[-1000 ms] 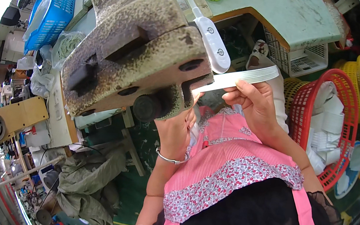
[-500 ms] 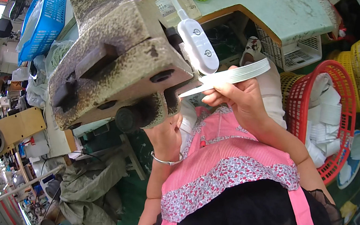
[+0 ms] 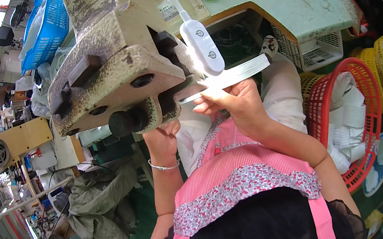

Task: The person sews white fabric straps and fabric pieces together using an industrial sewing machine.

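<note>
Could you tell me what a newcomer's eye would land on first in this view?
The big worn sewing machine head fills the upper left. Just right of it, the right hand holds a stack of white strips up to it, while the left hand sits under the machine. A red basket of white pieces stands at the right.

Right hand [image 3: 239, 108] pinches white strip [image 3: 231, 75] beside sewing machine [image 3: 116, 51].
</note>
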Demonstrator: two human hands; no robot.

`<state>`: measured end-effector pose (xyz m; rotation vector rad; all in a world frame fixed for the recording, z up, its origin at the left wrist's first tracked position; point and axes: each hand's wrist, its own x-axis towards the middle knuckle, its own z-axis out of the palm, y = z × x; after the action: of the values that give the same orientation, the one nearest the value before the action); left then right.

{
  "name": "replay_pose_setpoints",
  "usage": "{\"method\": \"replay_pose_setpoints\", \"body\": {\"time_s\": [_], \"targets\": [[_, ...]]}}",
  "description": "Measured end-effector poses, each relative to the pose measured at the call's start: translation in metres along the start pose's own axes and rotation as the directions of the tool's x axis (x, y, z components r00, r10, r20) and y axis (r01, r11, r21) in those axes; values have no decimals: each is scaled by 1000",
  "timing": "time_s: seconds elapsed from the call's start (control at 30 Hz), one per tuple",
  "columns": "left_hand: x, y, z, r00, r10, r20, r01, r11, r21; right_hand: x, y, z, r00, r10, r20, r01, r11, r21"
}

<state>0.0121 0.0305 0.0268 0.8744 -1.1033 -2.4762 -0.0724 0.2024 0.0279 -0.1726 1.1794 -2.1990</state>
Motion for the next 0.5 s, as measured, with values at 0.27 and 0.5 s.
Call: {"method": "replay_pose_setpoints", "body": {"time_s": [0.27, 0.5], "targets": [[10, -26, 11, 967, 257, 2, -256, 963, 80, -2, 3, -19, 1000, -1, 16, -1, 991, 131], [41, -8, -41, 881, 444, -162, -347, 841, 415, -19, -13, -39, 985, -65, -159, 99, 971, 216]]}}
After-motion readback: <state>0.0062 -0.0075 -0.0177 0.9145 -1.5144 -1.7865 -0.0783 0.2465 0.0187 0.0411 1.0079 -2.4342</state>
